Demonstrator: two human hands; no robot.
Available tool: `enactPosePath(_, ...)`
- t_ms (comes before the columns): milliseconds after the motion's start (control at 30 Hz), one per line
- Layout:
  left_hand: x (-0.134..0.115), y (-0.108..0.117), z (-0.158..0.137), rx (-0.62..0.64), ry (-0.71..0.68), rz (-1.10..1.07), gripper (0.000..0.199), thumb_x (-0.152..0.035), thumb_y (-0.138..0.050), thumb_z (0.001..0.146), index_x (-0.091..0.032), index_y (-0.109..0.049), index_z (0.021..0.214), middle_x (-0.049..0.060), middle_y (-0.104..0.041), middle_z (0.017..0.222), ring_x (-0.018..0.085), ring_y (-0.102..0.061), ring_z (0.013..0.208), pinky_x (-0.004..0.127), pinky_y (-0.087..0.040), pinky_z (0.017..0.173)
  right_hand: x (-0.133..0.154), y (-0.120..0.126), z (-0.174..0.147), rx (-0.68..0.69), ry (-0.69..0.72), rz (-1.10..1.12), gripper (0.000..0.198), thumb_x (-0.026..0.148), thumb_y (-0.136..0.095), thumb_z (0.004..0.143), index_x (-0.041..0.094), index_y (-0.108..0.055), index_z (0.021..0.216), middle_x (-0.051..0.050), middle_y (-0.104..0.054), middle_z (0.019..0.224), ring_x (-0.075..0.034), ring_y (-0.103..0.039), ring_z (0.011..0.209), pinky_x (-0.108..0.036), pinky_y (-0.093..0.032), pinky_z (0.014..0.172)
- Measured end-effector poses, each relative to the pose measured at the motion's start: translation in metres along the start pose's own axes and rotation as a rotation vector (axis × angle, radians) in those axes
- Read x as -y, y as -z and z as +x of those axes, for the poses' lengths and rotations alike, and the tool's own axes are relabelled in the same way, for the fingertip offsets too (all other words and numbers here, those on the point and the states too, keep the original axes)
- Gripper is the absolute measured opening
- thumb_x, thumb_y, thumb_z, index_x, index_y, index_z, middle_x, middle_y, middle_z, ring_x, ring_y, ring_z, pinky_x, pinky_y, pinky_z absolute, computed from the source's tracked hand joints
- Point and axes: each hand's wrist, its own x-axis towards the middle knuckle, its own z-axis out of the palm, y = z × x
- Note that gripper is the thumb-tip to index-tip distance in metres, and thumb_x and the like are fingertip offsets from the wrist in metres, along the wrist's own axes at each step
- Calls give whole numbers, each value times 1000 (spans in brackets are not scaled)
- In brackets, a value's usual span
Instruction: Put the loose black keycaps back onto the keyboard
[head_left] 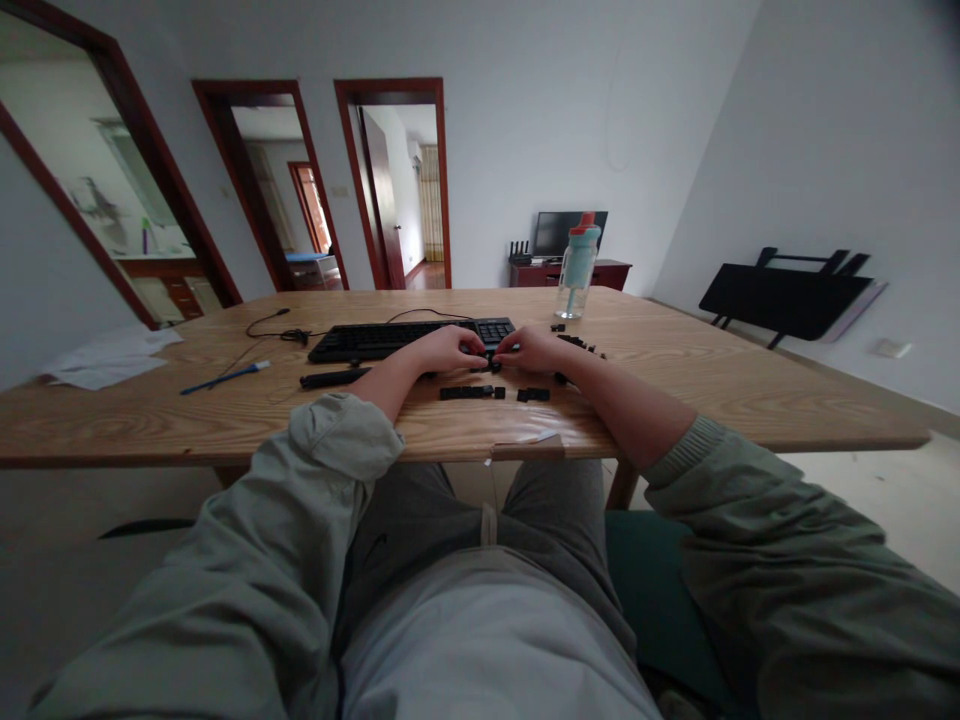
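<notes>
Just in front of the black keyboard (390,340), both hands meet over small black keycaps. My left hand (448,350) is closed, its fingertips bent down onto a keycap (493,366). My right hand (531,350) faces it in a pinch at the same small black piece; the fingertips partly hide it. Nearer the table edge lie a row of keycaps (466,393) and a shorter group of keycaps (534,395). More loose keycaps (577,343) are scattered beyond my right wrist. The keyboard's right end is partly behind my hands.
A black-handled tool (334,378) lies by my left forearm, with a blue brush-like stick (225,378) further left. White paper (112,358) covers the table's left end. A cable (296,336) curls behind. A clear bottle (577,270) with a red cap stands at the far right.
</notes>
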Motion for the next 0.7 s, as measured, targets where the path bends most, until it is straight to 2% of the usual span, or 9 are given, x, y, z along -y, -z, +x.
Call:
enactPosePath(267, -2, -3, 5, 39, -79, -3, 42, -45, -72, 78, -15, -74, 107, 7, -74, 100, 19, -66, 85, 29, -50, 76, 1, -2, 2, 36, 129, 127, 34, 39, -61, 87, 20, -79, 108, 0, -75, 83, -13, -58, 66, -23, -42, 63)
enactPosePath(367, 1, -3, 7, 31, -85, 37, 44, -46, -72, 77, -15, -73, 110, 7, -74, 102, 19, -66, 85, 29, -50, 76, -1, 1, 2, 38, 122, 146, 33, 36, -61, 88, 18, -78, 109, -2, -76, 90, -15, -62, 72, -23, -45, 67)
enactPosePath(533, 1, -5, 8, 21, -84, 60, 51, -54, -66, 81, -16, -71, 114, 8, -73, 108, 20, -66, 89, 29, -49, 79, -9, 5, 7, -53, 119, 135, 25, 24, -61, 87, 17, -78, 105, -5, -76, 100, -18, -66, 87, -25, -48, 79)
enactPosePath(700, -4, -6, 10, 70, -36, 79, 57, -55, -67, 79, -18, -68, 121, 7, -71, 118, 21, -66, 97, 28, -49, 83, -14, 5, 8, -89, 91, 133, 24, 24, -61, 87, 15, -77, 102, -6, -76, 96, -17, -65, 83, -25, -48, 77)
